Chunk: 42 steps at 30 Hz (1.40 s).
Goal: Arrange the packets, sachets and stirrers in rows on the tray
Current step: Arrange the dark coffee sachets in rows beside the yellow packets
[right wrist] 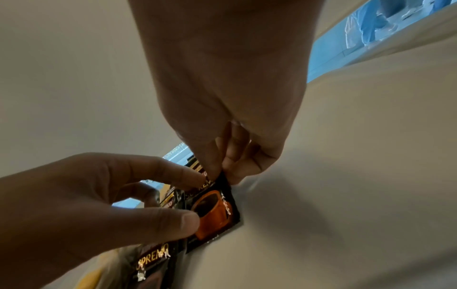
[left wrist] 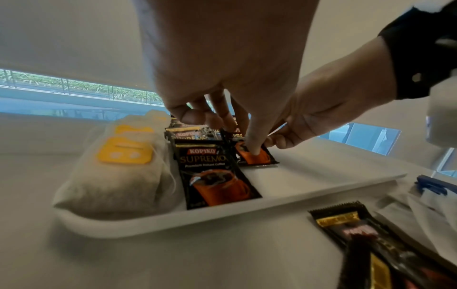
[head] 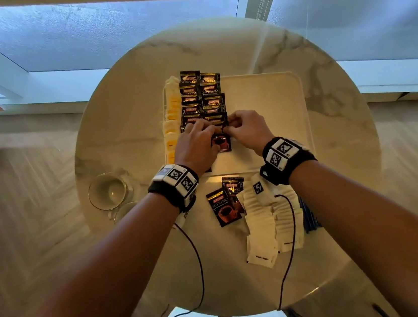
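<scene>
Both hands set a coffee sachet into the second dark row on the tray.

Tea bags (head: 172,126) fill the tray's (head: 273,92) left edge. The left hand (head: 195,144), fingers spread and bent, presses the coffee sachet (head: 223,143) with its thumb; the right hand (head: 247,127) pinches its far right corner. On the near table (head: 110,133) lie two coffee sachets (head: 224,205), white sugar packets (head: 263,220) and blue stirrers (head: 308,218).

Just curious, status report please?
Both hands setting coffee packet on tray. Two packets, white sachets wait outside. Nothing blocking.
</scene>
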Each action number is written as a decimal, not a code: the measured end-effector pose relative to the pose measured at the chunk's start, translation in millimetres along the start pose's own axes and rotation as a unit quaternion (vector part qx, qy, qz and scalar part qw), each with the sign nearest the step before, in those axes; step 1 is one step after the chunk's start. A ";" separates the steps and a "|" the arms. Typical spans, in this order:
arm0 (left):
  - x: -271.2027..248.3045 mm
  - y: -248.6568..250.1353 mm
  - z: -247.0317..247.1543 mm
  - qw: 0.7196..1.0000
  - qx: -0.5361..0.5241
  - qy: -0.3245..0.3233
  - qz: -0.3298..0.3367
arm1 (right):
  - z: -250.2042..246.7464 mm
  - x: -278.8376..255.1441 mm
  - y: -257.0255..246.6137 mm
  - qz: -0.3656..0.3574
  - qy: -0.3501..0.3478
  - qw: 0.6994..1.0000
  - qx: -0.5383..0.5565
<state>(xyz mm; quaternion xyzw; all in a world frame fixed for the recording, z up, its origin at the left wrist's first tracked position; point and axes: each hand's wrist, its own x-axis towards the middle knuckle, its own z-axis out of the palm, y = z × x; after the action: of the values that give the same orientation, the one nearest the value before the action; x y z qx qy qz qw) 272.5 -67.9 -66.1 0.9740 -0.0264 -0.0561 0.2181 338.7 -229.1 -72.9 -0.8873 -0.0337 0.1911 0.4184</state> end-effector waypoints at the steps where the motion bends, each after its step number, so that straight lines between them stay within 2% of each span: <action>1: 0.4 -0.3 3.2 1.000 0.010 -0.007 -0.004 | 2.2 2.1 1.0 -0.005 -0.001 1.000 -0.008; 7: 1.7 1.5 11.0 0.999 0.042 -0.031 -0.013 | 9.4 3.0 5.7 0.001 0.040 0.999 -0.017; 11: -4.6 4.6 5.2 0.999 0.024 -0.025 -0.013 | 5.6 -5.2 4.7 0.005 0.035 0.999 -0.007; 14: -20.5 4.6 2.9 1.000 -0.017 -0.010 0.002 | -0.8 -18.2 1.4 -0.004 0.033 0.999 0.003; 20: -79.9 3.1 8.7 0.997 -0.045 -0.035 0.046 | -14.7 -74.9 -4.2 -0.023 -0.002 1.000 0.010; 22: -103.3 2.9 16.0 0.998 -0.022 -0.048 0.038 | -17.3 -96.4 -1.6 -0.025 -0.013 1.000 0.007; 26: -132.0 3.8 29.6 0.994 0.022 -0.102 -0.023 | -13.5 -127.3 7.9 -0.028 -0.028 0.999 -0.003; 28: -138.7 8.4 31.1 0.993 0.023 -0.105 -0.040 | -10.1 -139.2 12.4 -0.028 -0.030 0.999 -0.004; 30: -142.5 12.8 30.7 0.994 -0.001 -0.096 -0.055 | -6.2 -148.4 15.6 -0.025 -0.040 0.999 0.004; 34: -146.0 20.2 20.7 0.986 -0.124 -0.083 -0.081 | 1.9 -160.6 19.7 -0.017 -0.089 0.996 0.012; 38: -147.0 25.0 2.1 0.984 -0.167 -0.057 -0.032 | 8.3 -162.6 18.5 -0.006 -0.146 0.989 -0.024; 42: -137.4 26.0 -4.0 0.979 -0.202 -0.027 0.018 | 8.9 -163.2 13.1 -0.021 -0.138 0.990 -0.033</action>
<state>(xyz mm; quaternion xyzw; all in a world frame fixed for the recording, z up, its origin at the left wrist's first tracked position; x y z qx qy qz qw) 135.9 -79.3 -37.9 0.9075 -0.0380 -0.0825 0.4101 183.2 -266.8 -37.2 -0.8647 -0.1157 0.3016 0.3845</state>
